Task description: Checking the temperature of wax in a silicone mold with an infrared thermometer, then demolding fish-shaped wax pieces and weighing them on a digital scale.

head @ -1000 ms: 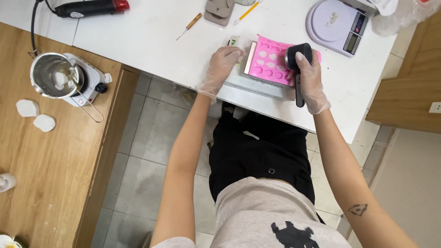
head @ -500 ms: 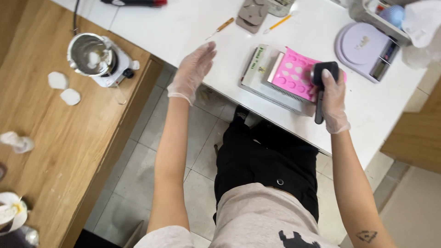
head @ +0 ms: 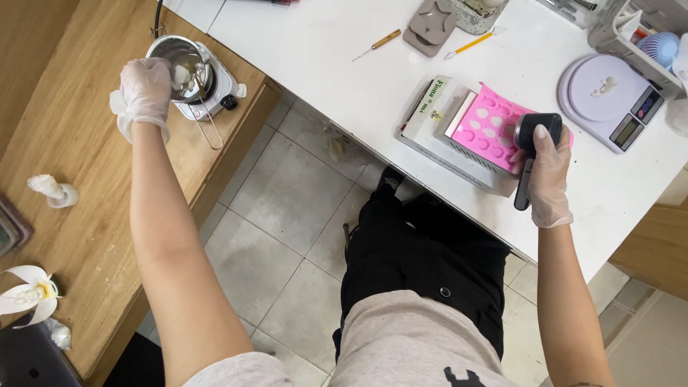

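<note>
Lit brightly and evenly from above, with soft, short shadows under the box and the hands. Mild glare on the white table (head: pixel 337 64) and the metal pot (head: pixel 179 61). Sharp mid-frame; slightly smeared at the left hand (head: pixel 143 89); bent and stretched towards the edges.

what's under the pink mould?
The pink mould lies on a flat grey-white box on the white table. Right hand with black tool covers its right edge.
</note>
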